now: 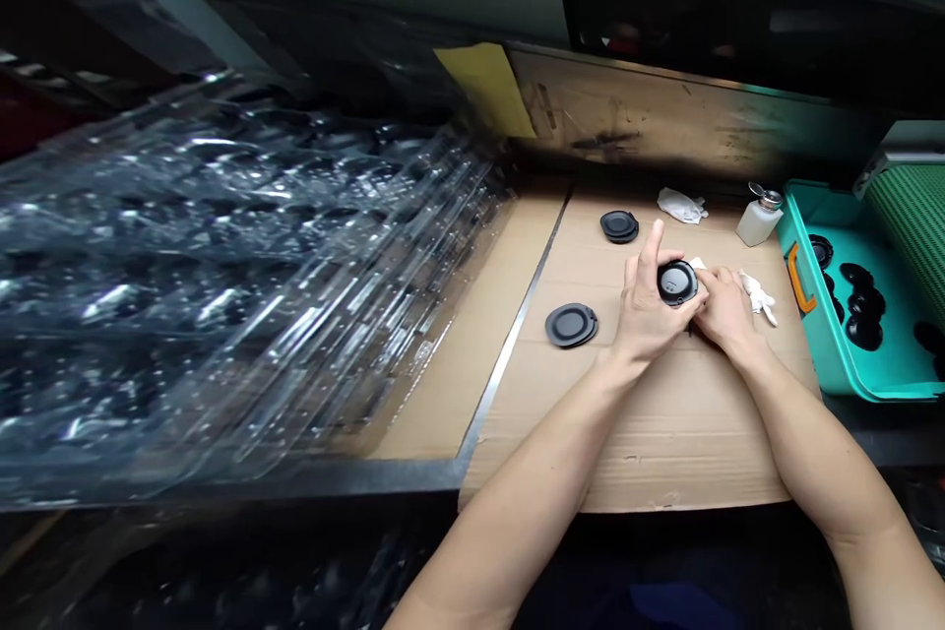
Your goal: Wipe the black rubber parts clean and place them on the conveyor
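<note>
My left hand (641,307) holds a round black plastic part (677,283), its face turned up and the index finger stretched out. Against that part's right edge, my right hand (724,303) is closed, with a bit of white cloth (698,264) showing at its fingertips; its grip is partly hidden. Two flat black round covers lie on the cardboard to the left: a nearer one (571,325) and a farther one (619,226).
Clear plastic trays (295,315) are stacked at left. A crumpled white cloth (680,207) lies behind my hands, another (758,297) to their right. Beyond stands a pump bottle (760,219). A teal bin (838,364) at right holds several black parts, beside a green mesh surface (912,217).
</note>
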{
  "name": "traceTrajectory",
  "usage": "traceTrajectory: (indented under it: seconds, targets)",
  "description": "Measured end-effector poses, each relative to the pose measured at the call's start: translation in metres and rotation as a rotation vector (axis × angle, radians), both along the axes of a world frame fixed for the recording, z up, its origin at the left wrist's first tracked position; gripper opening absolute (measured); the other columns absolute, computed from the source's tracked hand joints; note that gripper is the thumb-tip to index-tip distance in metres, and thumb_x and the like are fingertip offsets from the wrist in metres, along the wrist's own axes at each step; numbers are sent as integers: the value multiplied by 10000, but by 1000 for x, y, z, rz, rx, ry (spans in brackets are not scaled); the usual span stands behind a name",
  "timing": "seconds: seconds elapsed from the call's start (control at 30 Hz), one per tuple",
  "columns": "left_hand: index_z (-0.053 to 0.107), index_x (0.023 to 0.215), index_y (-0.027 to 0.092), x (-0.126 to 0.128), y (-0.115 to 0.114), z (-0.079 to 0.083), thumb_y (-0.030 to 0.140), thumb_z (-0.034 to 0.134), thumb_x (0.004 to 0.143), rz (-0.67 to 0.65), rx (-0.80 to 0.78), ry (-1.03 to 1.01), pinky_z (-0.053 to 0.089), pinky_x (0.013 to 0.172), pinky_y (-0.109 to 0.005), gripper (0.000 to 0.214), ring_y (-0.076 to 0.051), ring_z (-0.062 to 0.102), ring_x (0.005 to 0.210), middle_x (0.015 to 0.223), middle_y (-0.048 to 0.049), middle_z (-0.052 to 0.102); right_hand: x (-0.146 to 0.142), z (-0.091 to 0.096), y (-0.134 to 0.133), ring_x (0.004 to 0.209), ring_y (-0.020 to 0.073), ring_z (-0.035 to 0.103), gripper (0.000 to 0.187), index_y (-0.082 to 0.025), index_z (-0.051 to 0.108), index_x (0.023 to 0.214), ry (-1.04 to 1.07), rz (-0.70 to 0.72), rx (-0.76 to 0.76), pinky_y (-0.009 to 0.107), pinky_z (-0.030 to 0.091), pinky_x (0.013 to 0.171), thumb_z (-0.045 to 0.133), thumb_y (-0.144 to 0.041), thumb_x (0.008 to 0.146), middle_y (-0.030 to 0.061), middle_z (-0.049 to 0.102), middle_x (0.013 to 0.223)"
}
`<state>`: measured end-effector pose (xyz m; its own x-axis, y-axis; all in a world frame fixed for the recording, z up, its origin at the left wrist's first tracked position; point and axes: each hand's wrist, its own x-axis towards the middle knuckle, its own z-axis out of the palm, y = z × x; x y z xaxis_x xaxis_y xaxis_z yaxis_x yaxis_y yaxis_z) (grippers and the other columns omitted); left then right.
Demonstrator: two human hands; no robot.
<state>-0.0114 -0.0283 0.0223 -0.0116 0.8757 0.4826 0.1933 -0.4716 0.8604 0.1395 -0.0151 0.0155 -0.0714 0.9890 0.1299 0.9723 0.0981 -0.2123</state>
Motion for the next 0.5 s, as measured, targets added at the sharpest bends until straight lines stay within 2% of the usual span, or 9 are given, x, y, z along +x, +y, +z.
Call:
traceTrajectory:
  seconds: [0.07,0.2,0.27,0.33,0.4,0.5]
  targets:
    - [396,1584,312,-1,-2,5,171,838,750,-47,-112,-145,402,1171,-429,954,-269,542,1298,1287,-67,676,1,-1,0,1140,318,540,459,-240,665,1364,9,5,5,394,425,961,534,-243,924,122,652,1260]
    - [559,1473,300,-2,-7,16,117,791,773,-112,-386,-583,409,1169,-395,760,-297,490,1383,1283,-83,690,6,-7,4,1140,322,560,434,-227,692,1325,59,5,40,424,436,989,542,-241,918,130,668,1248]
    - [588,1449,300,-2,-7,16,115,793,773,-146,-417,-653,395,1184,-400,730,-307,457,1424,1329,-85,677,6,-9,8,1151,316,578,407,-207,708,1293,165,2,82,448,437,1031,562,-263,918,134,683,1249]
    - [618,1418,303,0,-3,10,142,807,787,-161,-360,-630,345,1223,-375,678,-290,429,1465,1408,-72,640,1,-11,10,1142,293,612,386,-179,708,1268,399,-14,128,456,457,1049,574,-331,940,134,707,1245]
    - [673,1340,288,5,5,0,179,794,832,-138,-311,-608,279,1257,-319,534,-251,406,1502,1468,-56,603,-10,-12,8,1070,261,661,435,-153,690,1260,728,-28,123,432,519,990,567,-451,967,136,735,1208]
    - [714,1237,257,12,17,-14,270,714,935,-91,-417,-690,244,1267,-262,302,-199,377,1539,1494,-45,592,-34,-11,-3,965,230,707,546,-140,666,1274,1108,1,44,387,580,878,568,-578,962,138,758,1151]
